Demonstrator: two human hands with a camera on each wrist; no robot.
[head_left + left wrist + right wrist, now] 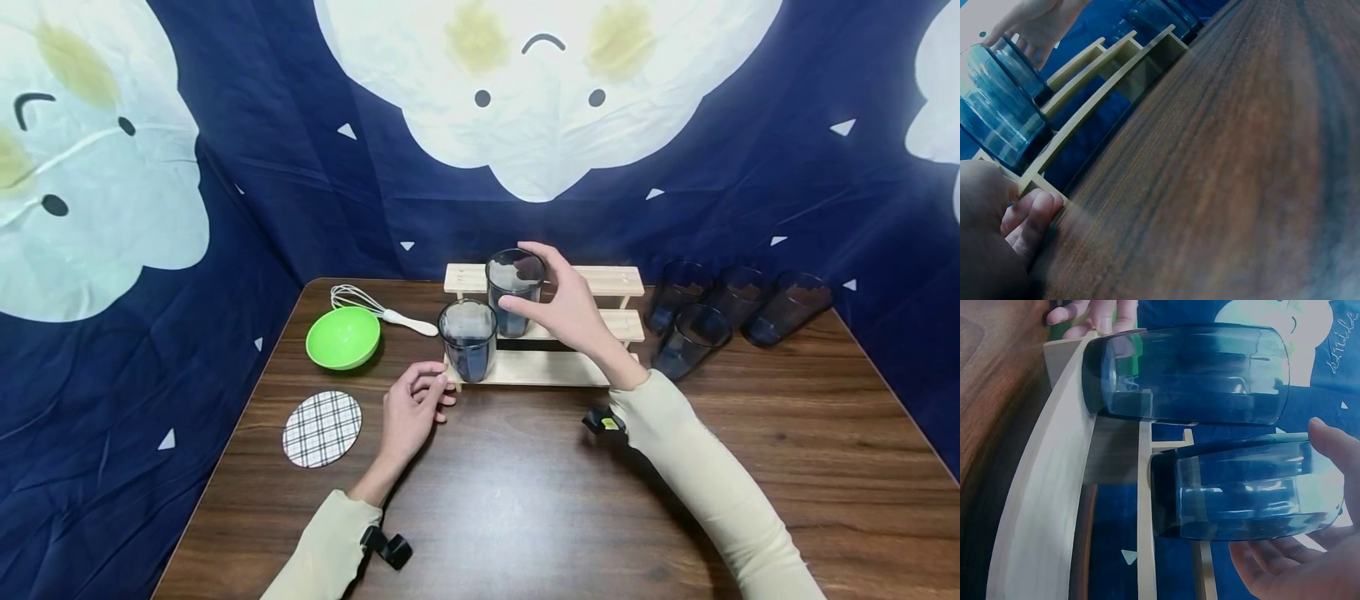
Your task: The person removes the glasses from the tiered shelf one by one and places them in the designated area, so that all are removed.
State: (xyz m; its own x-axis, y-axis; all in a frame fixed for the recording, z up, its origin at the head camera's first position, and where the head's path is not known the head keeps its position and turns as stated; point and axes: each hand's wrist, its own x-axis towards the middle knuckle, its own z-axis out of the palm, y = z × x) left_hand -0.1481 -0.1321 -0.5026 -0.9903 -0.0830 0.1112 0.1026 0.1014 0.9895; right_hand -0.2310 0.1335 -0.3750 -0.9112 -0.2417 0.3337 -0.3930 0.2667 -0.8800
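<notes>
A pale wooden stepped rack (555,367) stands at the table's middle back. One blue-tinted glass (468,340) stands upright on its lowest step. A second glass (513,293) stands on the middle step, and my right hand (531,282) grips it, with fingers over the rim and the thumb on its side. In the right wrist view this glass (1241,494) lies between my thumb (1334,445) and fingers (1279,575). My left hand (438,385) rests on the table and pinches the rack's front left corner, its curled fingers (1030,215) against the base board.
A green bowl (342,337), a whisk (378,308) and a plaid coaster (322,428) lie left of the rack. Several more dark glasses (720,312) are grouped at the back right. Blue printed cloth (225,208) walls the table on three sides.
</notes>
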